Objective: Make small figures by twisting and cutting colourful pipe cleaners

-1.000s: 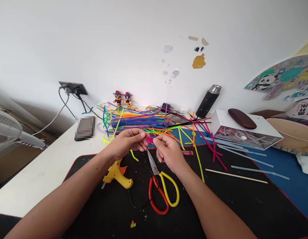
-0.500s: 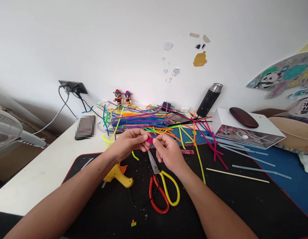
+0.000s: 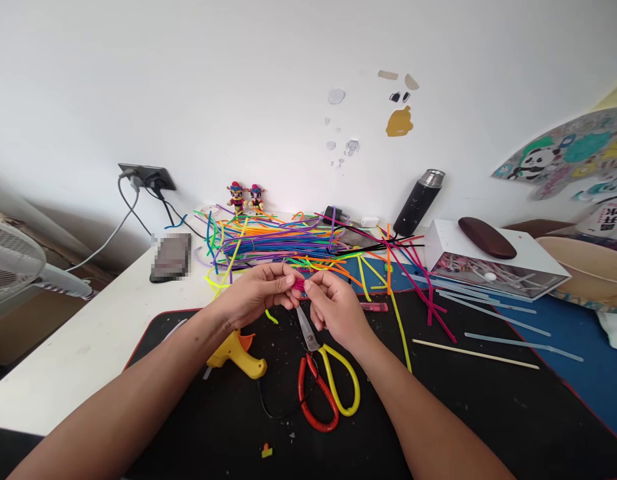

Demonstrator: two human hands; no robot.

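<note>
Both my hands meet above the black mat [image 3: 488, 413]. My left hand [image 3: 256, 292] and my right hand [image 3: 336, 308] pinch a small pink pipe-cleaner piece [image 3: 299, 285] between their fingertips, the fingers of both closed on it. Just below them lie red-and-yellow-handled scissors [image 3: 324, 377], blades pointing up toward my hands. A yellow glue gun [image 3: 236, 353] lies under my left wrist. Behind my hands spreads a big pile of coloured pipe cleaners [image 3: 283, 243].
A black flask [image 3: 418, 202] and a white box [image 3: 493, 263] with a dark case on it stand at the right. Clear glue sticks [image 3: 523, 341] and a wooden stick [image 3: 476, 353] lie right of my hands. A phone [image 3: 171, 257], cables and a fan [image 3: 18, 267] are at the left.
My fingertips have drawn closer together on the pink piece, hiding more of it. Nothing else on the desk has moved.
</note>
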